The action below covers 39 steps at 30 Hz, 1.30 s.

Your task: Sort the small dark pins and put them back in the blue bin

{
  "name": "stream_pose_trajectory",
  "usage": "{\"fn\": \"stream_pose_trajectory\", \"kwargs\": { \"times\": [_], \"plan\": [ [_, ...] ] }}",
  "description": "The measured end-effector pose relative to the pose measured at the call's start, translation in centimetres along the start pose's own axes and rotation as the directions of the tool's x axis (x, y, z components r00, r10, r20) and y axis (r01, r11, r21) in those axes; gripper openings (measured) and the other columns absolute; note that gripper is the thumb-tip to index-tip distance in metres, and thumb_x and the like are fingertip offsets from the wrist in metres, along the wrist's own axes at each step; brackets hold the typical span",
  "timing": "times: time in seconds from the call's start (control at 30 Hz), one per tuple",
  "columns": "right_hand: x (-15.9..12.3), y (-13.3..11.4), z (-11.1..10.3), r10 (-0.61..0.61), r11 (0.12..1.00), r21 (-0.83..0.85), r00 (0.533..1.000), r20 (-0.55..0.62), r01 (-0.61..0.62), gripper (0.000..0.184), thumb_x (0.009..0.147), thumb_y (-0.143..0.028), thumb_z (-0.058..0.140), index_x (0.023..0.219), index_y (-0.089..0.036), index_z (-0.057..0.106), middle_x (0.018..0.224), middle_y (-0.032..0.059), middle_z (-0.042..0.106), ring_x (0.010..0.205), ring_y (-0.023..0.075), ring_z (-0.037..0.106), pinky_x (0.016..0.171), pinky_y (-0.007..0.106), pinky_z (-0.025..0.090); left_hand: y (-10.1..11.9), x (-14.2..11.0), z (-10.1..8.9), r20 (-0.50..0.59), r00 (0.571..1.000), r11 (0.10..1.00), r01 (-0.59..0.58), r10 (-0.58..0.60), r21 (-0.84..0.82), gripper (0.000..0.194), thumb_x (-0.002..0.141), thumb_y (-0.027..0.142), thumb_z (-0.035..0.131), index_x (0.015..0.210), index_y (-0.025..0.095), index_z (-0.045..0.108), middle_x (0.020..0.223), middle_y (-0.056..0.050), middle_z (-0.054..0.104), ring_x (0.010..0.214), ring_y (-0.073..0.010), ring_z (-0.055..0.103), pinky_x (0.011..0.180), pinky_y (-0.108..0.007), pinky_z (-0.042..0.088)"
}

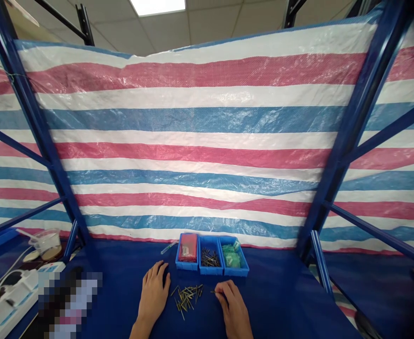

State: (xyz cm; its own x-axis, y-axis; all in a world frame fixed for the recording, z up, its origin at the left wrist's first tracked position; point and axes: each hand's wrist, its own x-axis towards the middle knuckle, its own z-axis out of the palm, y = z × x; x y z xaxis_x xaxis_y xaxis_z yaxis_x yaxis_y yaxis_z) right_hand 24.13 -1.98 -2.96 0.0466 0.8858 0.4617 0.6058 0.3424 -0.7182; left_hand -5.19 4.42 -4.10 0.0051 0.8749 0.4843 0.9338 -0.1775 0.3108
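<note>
On the blue tabletop, a loose pile of thin brass-coloured metal pieces (pixel 188 297) lies between my hands. They look like slim screws or drill bits, too small to tell which. Left of the pile, my left hand (pixel 154 288) rests palm down with its fingers stretched out and holds nothing. To the pile's right, my right hand (pixel 232 303) is closed in a pinch, and the tip of one thin brass-coloured metal piece (pixel 212 292) sticks out from its fingertips. Beyond the pile stands a blue bin (pixel 211 271) of similar, darker thin pieces.
Flanking that bin are a blue bin with red packets (pixel 187 248) and one with green plastic bags (pixel 232 256). A clear thin tube (pixel 169 247) lies beside them. Blue rack posts (pixel 348 141) and a striped sheet (pixel 199 155) enclose the table. A power strip (pixel 23 296) sits left.
</note>
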Motion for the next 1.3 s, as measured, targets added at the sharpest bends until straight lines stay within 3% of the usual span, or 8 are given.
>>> {"fn": "stream_pose_trajectory", "kwargs": {
  "times": [0.3,0.63,0.9,1.1,1.3],
  "plan": [
    [0.2,0.2,-0.1,-0.055,0.996,-0.068,0.998,-0.026,0.054,0.028,0.107,-0.037,0.047,0.087,-0.029,0.066,0.092,0.0028,0.066,0.082,0.0226,0.062,0.074,0.032,0.052,-0.5,-0.1,0.4,0.005,1.0,1.0,-0.004,0.004,-0.021,0.039,0.105,0.033,0.042,0.134,0.025,0.067,0.142,-0.01,0.064,0.132,-0.0276,0.058,0.112,-0.049,0.045],
    [-0.1,-0.2,-0.6,0.0,1.0,-0.022,1.0,-0.02,-0.001,0.033,0.108,-0.046,0.044,0.092,-0.029,0.067,0.096,0.0054,0.069,0.091,0.0252,0.064,0.075,0.032,0.054,0.0,0.0,-0.2,0.008,1.0,0.999,0.005,-0.005,-0.033,0.04,0.105,0.034,0.04,0.133,0.025,0.067,0.141,-0.01,0.064,0.132,-0.0276,0.058,0.112,-0.05,0.045],
    [0.0,-0.7,-0.6,-0.009,0.998,-0.063,0.999,-0.035,0.007,0.029,0.106,-0.041,0.047,0.088,-0.029,0.066,0.092,0.0032,0.067,0.083,0.0229,0.063,0.074,0.031,0.054,-0.3,0.0,0.1,0.023,1.0,0.999,0.013,-0.012,-0.033,0.041,0.105,0.035,0.041,0.135,0.025,0.067,0.142,-0.01,0.063,0.134,-0.0281,0.057,0.114,-0.05,0.044],
    [0.2,-1.3,-1.0,0.074,0.997,0.045,0.994,-0.079,-0.071,0.033,0.105,-0.052,0.048,0.094,-0.028,0.068,0.091,0.0027,0.07,0.08,0.0205,0.068,0.072,0.026,0.055,-0.3,0.0,0.1,0.024,1.0,1.0,0.004,-0.003,-0.015,0.041,0.106,0.036,0.039,0.135,0.026,0.066,0.143,-0.009,0.063,0.134,-0.0275,0.058,0.112,-0.049,0.044],
    [0.3,-1.1,-0.9,0.172,0.974,0.156,0.984,-0.04,-0.164,0.04,0.102,-0.06,0.051,0.095,-0.025,0.068,0.082,0.0008,0.068,0.073,0.0186,0.067,0.067,0.023,0.055,0.1,0.1,-0.2,0.027,1.0,1.0,0.015,-0.014,-0.02,0.041,0.105,0.034,0.039,0.134,0.025,0.067,0.143,-0.01,0.063,0.133,-0.0276,0.058,0.113,-0.049,0.044]
  ]
}}
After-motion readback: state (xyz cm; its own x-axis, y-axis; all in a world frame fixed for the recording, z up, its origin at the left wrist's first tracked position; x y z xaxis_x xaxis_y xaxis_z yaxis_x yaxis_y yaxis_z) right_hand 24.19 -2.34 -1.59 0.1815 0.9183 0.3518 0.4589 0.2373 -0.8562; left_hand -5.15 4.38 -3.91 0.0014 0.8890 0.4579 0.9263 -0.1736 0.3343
